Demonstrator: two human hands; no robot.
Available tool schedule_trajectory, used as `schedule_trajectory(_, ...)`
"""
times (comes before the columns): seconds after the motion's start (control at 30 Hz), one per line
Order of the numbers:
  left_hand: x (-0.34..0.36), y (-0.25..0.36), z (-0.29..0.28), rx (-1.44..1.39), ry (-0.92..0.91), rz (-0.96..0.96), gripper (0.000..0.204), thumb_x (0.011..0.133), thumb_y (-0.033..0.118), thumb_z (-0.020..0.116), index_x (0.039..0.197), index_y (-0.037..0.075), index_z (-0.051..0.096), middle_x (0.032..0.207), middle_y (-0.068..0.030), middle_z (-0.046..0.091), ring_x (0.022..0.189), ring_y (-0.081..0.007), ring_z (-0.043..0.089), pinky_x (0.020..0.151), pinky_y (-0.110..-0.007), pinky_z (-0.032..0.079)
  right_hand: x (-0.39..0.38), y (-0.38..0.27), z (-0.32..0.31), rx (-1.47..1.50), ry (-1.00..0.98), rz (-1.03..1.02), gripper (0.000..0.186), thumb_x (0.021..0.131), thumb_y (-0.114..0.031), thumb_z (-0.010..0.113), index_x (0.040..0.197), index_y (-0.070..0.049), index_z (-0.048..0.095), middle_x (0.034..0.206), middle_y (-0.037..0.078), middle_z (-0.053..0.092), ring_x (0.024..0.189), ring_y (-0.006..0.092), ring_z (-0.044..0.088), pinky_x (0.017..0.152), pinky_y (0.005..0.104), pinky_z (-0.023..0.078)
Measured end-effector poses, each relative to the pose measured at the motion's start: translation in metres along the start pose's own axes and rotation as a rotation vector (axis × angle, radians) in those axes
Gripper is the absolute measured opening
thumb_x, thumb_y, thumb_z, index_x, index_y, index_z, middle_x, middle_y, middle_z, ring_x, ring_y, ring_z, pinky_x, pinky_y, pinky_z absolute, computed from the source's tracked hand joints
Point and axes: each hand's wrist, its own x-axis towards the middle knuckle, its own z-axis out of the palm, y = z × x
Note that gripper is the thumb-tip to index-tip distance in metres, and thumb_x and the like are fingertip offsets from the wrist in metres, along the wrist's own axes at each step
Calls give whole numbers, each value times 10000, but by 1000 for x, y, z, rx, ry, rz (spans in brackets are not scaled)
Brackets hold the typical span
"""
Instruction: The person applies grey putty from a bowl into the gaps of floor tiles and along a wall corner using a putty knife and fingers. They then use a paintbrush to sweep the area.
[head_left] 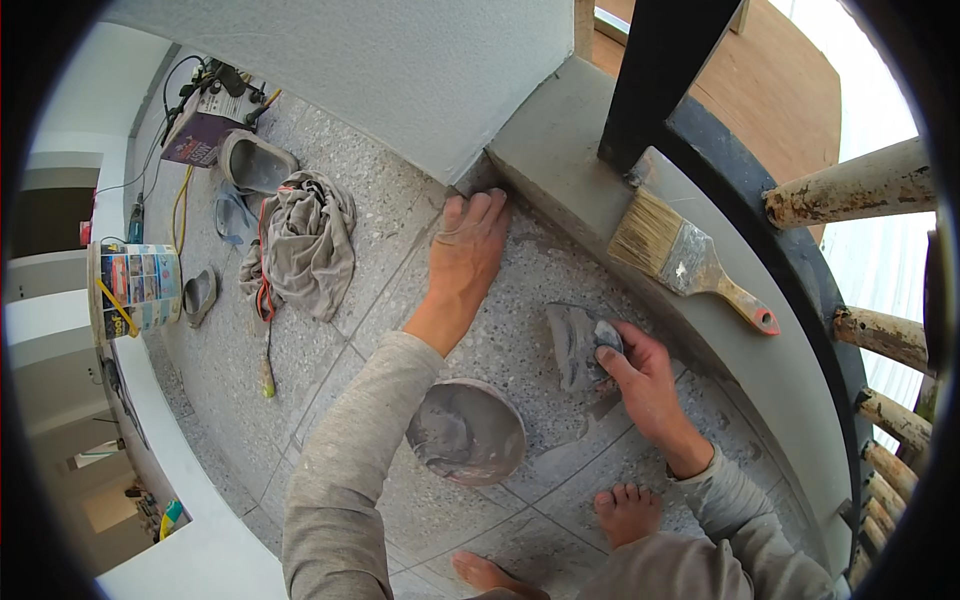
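Two bare hands in grey, cuffed sleeves work low over the speckled grey tiled floor (385,350). The left hand (466,250) bends its fingers down where the white wall (400,75) meets the floor, beside the smooth grey ledge (550,115); I can't tell whether it holds anything under those fingertips. The right hand (648,380) pinches a small blue-grey lump (607,337) between thumb and forefinger, just beside a flat, ridged grey piece (570,348) on the tiles. Between the forearms stands a round, smeared bowl (507,428) with wet grey paste (440,432) inside. A wide paintbrush (685,258), pale-bristled, with a red-tipped handle, lies on the ledge near the black metal railing (735,175).

Over to the left, a crumpled grey cloth (315,245) lies on the floor. Beyond it, a purple-and-white cardboard box (200,135) carries printing too small for me to make out. A white plastic bucket (150,290) wears a colourful wraparound label, pictures with dark lettering on yellow near one edge.
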Motion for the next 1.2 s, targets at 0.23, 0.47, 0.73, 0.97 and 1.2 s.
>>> schedule_trajectory(0.23,4,1,-1,-121,19,-52,353,830,141,609,1179,173,651,1214,1,576,1096,-157,502,1027,-384,278,-2,1,-2,18,-5,-34,329,1016,-131,597,1308,21,584,964,-14,658,813,50,603,696,249,545)
schedule_trajectory(0.47,-11,2,-3,-95,4,-93,486,848,107,588,1332,135,616,1152,-24,576,1057,-162,521,1000,-377,287,-2,4,-7,8,23,-8,324,1014,-132,600,1302,15,588,949,-16,653,799,47,596,686,249,544)
schedule_trajectory(0.73,0,31,-2,-332,-111,-330,613,816,21,567,1428,53,549,1184,-129,520,1074,-295,473,957,-441,297,1,4,-2,9,6,9,332,1014,-143,604,1309,9,583,962,-16,655,806,52,598,694,248,542)
schedule_trajectory(0.97,14,48,-15,-596,-85,-539,685,728,-57,604,1404,33,545,1226,-176,504,1118,-364,446,943,-470,303,3,3,-5,-34,25,-19,339,1012,-138,604,1314,16,581,960,-13,655,809,51,597,684,248,543)
schedule_trajectory(1.2,23,74,-32,-839,-47,-871,451,755,-62,605,1195,31,576,1214,-187,506,1129,-386,449,926,-499,319,3,6,-3,-7,23,-12,341,1004,-129,610,1311,18,586,922,-17,646,765,46,577,672,248,530)
